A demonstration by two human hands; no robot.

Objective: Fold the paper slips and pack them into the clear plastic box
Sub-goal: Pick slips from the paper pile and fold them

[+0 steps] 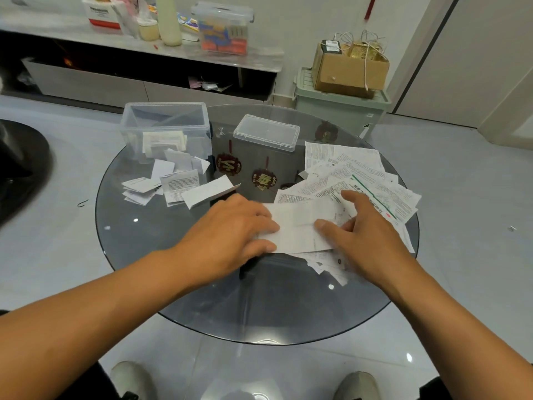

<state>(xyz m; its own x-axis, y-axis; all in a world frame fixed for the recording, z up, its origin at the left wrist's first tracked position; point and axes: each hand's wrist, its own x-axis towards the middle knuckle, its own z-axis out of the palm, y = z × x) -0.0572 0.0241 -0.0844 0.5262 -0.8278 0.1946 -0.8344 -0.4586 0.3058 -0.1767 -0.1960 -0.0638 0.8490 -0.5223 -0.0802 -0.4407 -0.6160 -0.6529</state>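
Both hands pressing one paper slip flat on the round glass tabletop (202, 298).

Left hand (230, 226) spread palm down, fingers loosely extended, resting on the left end of the paper slip (300, 229). Right hand (366, 229) open too, thumb pinning the slip's middle, forefinger stretched up over the printed sheets; nothing gripped by either. Slip lying flat, long axis running left to right between the hands, near the tabletop's centre. Pile of unfolded sheets (360, 174) fanned out at right, partly beneath the slip and right hand. Folded slips (173, 183) scattered at left, just in front of the clear plastic box (165, 128), open-topped, more folded slips inside. Lid (266, 132) lying beside the box.
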